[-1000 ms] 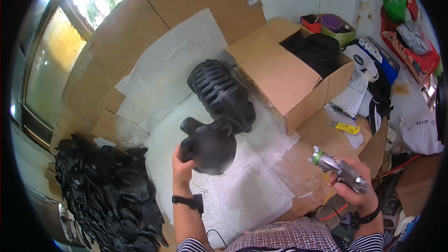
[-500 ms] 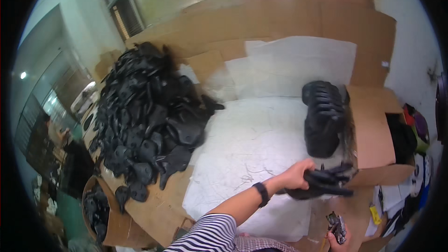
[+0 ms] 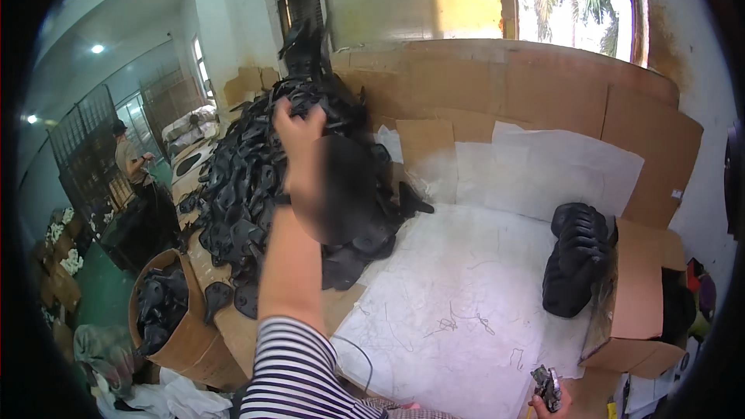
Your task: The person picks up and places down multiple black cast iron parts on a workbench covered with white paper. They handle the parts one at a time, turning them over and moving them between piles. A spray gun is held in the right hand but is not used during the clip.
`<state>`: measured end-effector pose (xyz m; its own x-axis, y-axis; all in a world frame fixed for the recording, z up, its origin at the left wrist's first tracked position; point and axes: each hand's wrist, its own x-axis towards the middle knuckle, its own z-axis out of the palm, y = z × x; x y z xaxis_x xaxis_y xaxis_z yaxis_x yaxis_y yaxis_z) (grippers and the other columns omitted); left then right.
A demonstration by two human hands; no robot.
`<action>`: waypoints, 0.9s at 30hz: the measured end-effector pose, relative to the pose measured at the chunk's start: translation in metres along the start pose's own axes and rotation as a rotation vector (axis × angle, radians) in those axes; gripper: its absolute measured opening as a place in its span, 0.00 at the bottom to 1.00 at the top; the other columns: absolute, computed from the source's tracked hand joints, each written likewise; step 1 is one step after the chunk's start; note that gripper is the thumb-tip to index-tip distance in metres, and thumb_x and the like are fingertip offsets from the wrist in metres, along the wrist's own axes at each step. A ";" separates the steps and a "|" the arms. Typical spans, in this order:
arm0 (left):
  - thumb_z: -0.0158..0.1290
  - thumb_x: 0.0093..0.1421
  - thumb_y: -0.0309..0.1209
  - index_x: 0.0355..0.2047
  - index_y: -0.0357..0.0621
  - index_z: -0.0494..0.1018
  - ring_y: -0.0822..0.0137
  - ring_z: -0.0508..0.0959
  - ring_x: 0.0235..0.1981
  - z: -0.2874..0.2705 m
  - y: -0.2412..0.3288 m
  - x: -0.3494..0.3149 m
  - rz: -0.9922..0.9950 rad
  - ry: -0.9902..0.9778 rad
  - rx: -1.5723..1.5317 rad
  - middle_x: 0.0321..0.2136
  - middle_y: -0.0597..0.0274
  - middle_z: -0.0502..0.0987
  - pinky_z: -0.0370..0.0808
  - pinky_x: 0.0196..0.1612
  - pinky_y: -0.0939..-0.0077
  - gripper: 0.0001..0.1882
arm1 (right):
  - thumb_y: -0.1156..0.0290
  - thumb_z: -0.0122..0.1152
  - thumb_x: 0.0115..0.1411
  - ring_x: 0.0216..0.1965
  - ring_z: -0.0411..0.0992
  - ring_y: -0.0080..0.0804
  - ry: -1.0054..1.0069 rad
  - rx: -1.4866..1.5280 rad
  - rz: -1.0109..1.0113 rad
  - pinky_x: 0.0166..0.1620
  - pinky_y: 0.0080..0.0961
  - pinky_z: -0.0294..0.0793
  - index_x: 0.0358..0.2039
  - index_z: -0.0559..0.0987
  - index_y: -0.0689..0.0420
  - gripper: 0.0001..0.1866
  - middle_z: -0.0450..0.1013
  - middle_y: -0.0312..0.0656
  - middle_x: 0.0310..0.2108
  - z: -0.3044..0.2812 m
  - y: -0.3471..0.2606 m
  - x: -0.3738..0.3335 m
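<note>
Fingers of the left hand [image 3: 300, 133] splay apart; black pieces [image 3: 247, 186] heaped around them could slide if nudged. Right hand [image 3: 557, 403] grasps a metal tool [image 3: 546, 388].

Smooth black lobed pieces [image 3: 244, 178], overlapping in a tall, jumbled heap on the table [image 3: 233, 335]. Short silver metal handheld tool [image 3: 546, 386], tilted, gripped in the right hand [image 3: 556, 406].
</note>
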<state>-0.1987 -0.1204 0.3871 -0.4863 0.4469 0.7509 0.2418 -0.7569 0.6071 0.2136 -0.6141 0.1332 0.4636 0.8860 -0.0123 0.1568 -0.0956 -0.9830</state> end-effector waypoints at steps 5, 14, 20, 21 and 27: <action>0.63 0.47 0.28 0.49 0.34 0.68 0.63 0.76 0.38 -0.042 -0.113 -0.279 -0.700 -0.454 0.074 0.39 0.53 0.76 0.74 0.41 0.70 0.29 | 0.78 0.64 0.56 0.42 0.72 0.28 -0.018 -0.054 0.070 0.41 0.24 0.75 0.53 0.71 0.64 0.24 0.74 0.42 0.44 -0.015 0.033 -0.007; 0.60 0.53 0.34 0.49 0.32 0.71 0.69 0.78 0.26 -0.014 -0.066 -0.489 -1.265 -1.348 -0.112 0.37 0.57 0.79 0.74 0.30 0.75 0.25 | 0.72 0.64 0.51 0.30 0.71 0.21 0.181 -0.109 -0.100 0.37 0.21 0.73 0.54 0.68 0.66 0.30 0.73 0.36 0.30 -0.040 -0.047 -0.041; 0.57 0.55 0.30 0.48 0.37 0.72 0.68 0.80 0.29 0.070 -0.039 -0.442 -1.183 -1.256 0.035 0.36 0.60 0.78 0.72 0.31 0.77 0.20 | 0.73 0.64 0.53 0.33 0.71 0.20 0.279 -0.117 0.069 0.39 0.19 0.72 0.54 0.70 0.62 0.27 0.74 0.36 0.33 -0.064 -0.065 -0.062; 0.56 0.55 0.30 0.48 0.37 0.71 0.67 0.80 0.30 0.089 -0.028 -0.442 -1.163 -1.275 0.025 0.37 0.59 0.78 0.72 0.33 0.77 0.20 | 0.73 0.65 0.53 0.33 0.71 0.19 0.297 -0.130 0.098 0.38 0.19 0.72 0.54 0.70 0.62 0.27 0.73 0.35 0.32 -0.068 -0.064 -0.063; 0.56 0.53 0.28 0.49 0.36 0.71 0.67 0.79 0.35 0.194 -0.012 -0.482 -0.984 -1.391 -0.004 0.40 0.57 0.77 0.72 0.36 0.75 0.22 | 0.76 0.63 0.51 0.34 0.73 0.24 0.464 0.054 -0.117 0.38 0.22 0.74 0.54 0.69 0.63 0.28 0.73 0.40 0.32 -0.077 -0.102 -0.063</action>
<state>0.1957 -0.2346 0.0686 0.6072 0.7591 -0.2346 0.3171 0.0392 0.9476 0.2352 -0.6954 0.2482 0.7878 0.5921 0.1699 0.1913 0.0270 -0.9812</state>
